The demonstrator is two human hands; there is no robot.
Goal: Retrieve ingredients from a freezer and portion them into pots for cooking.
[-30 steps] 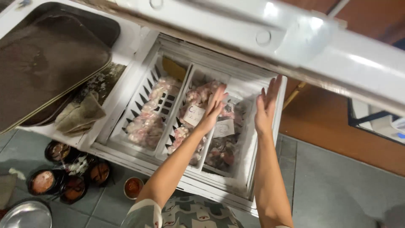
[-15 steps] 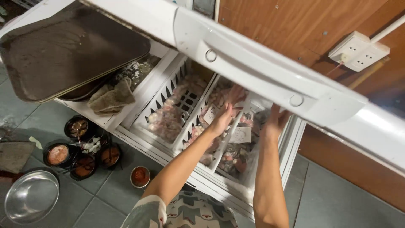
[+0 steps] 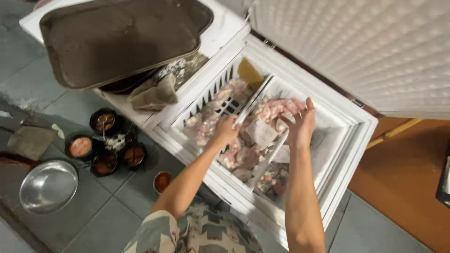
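Both hands in chest freezer (image 3: 349, 140), left hand (image 3: 226, 132) gripping meat bag (image 3: 243, 152), right hand (image 3: 300, 124) spread

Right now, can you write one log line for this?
left hand: on basket divider | right hand: open, over bagged meat | chest freezer: lid up

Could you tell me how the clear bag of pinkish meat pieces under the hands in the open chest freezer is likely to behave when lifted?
The bag of meat probably lifts as a stiff lump, since it lies in a freezer basket. Its clear wrap looks smooth, so it may slip in the left hand or right hand. It looks packed full, so likely heavy for its size.
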